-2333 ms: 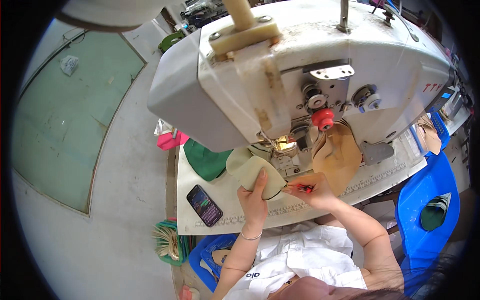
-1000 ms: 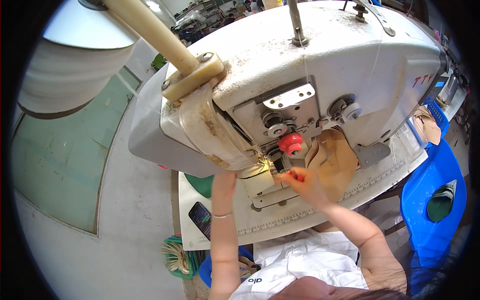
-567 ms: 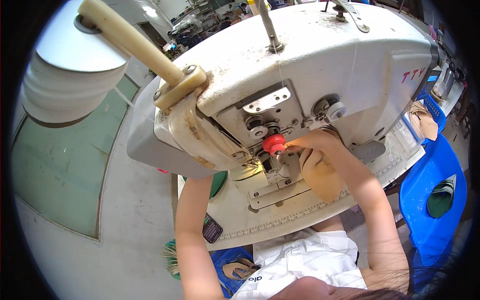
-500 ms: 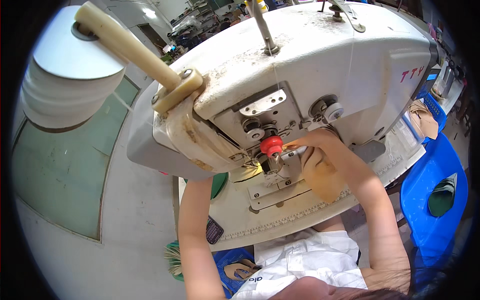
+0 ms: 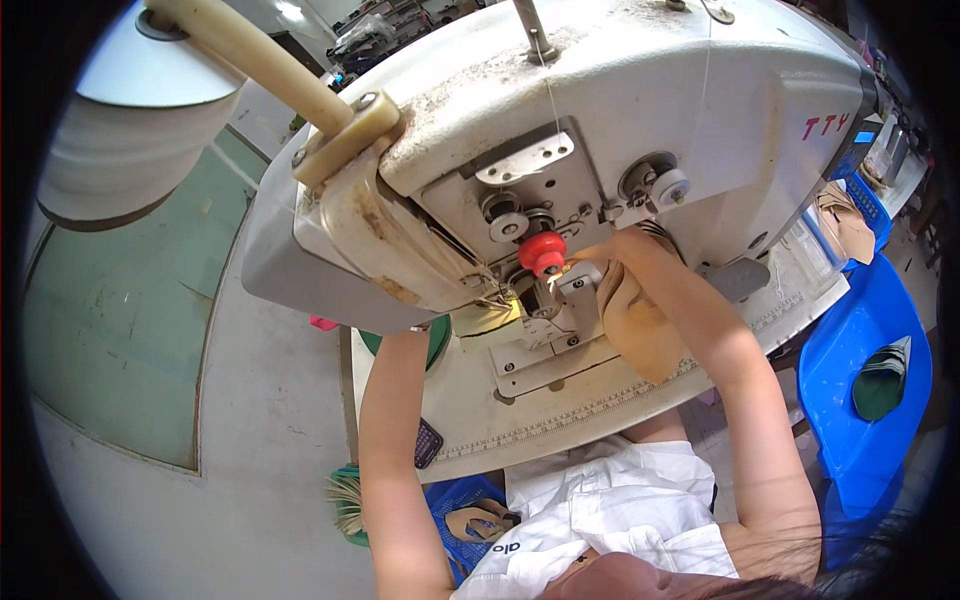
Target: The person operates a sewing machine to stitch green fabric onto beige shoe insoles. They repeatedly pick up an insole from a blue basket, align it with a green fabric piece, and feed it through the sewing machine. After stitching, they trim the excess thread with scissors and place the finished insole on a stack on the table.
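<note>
A large white sewing machine (image 5: 760, 130) with a red knob (image 5: 542, 255) fills the upper middle. My right hand (image 5: 612, 252) is beside the knob, its fingers bent toward the needle area. From under that hand hangs a curved tan piece (image 5: 640, 325), soft-looking, which the fingers seem to grip; the fingertips are partly covered. My left forearm (image 5: 400, 420) goes up behind the machine's head, and the hand itself is hidden there. Close to the needle, a flat piece (image 5: 488, 322) is lit pale yellow on the machine bed.
A big white thread cone (image 5: 140, 150) hangs at upper left. Along the table's front edge runs a ruler strip (image 5: 560, 428), with a dark phone-like object (image 5: 428, 443) at left. A blue tray (image 5: 830, 340) holds green pieces at right; a blue basket (image 5: 460, 500) holds tan pieces below.
The view has shifted slightly, so the machine and cone sit a little differently in the picture. My right hand stays beside the red knob with the tan piece; my left hand remains hidden.
</note>
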The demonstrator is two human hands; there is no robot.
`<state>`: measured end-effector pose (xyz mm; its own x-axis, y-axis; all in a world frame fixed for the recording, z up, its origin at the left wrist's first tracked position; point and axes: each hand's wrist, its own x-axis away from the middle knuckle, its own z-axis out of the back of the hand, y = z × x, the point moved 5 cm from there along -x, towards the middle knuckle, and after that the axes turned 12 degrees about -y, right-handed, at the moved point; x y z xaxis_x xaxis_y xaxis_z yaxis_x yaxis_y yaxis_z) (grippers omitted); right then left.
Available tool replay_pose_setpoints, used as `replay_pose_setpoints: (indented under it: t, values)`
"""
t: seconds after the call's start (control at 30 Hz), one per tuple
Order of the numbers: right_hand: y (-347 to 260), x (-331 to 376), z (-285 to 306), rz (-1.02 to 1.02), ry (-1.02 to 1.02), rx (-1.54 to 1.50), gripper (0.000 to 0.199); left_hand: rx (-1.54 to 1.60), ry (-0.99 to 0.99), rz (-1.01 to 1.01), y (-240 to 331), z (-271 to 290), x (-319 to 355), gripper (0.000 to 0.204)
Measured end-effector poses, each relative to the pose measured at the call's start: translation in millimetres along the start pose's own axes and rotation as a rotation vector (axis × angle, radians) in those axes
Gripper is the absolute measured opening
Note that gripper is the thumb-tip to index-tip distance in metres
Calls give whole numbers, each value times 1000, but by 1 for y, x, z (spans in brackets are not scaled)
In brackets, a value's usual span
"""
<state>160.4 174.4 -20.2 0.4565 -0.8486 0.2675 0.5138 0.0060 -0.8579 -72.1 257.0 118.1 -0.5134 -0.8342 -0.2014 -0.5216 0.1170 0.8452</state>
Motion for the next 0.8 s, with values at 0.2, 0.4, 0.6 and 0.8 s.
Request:
replay_pose_setpoints:
  t: [0.2, 0.4, 0.6, 0.8]
  values:
    - [-22, 1, 0, -210, 117, 529, 43, 20, 28, -14, 6, 19, 22, 22]
    - [-14, 17, 8, -82, 223, 381, 39, 50, 11, -7, -7, 12, 23, 23]
    - [-34, 14, -10, -70, 352, 505, 31, 67, 62, -133, 14, 27, 26, 24]
    - [42, 92, 5, -49, 664, 85, 24, -243, 226, -625, 131, 20, 99, 25]
